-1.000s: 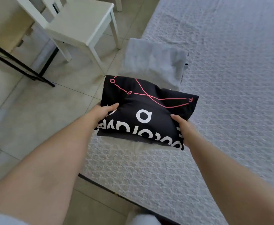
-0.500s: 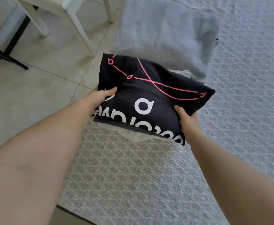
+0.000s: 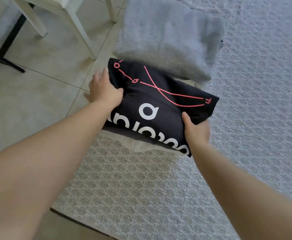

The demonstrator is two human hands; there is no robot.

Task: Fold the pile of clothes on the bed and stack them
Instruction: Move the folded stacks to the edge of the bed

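Note:
A folded black shirt [image 3: 160, 104] with white letters and pink lines lies on top of a folded beige garment [image 3: 141, 147] at the bed's left edge. My left hand [image 3: 102, 88] rests at the shirt's left side with its fingers spread and straight, thumb on the cloth. My right hand [image 3: 196, 129] grips the shirt's right edge, thumb on top and fingers hidden beneath. Just beyond the black shirt sits a folded grey garment [image 3: 169, 37].
The bed [image 3: 254, 118] has a textured white-grey cover and runs to the right and toward me. Left of it is tiled floor [image 3: 29, 101], with a white chair [image 3: 69, 18] and a black metal frame [image 3: 4, 54] standing there.
The black shirt has come down onto the beige garment. My left hand let go of the shirt's edge and slid up along its left side, fingers now spread. The view moved closer.

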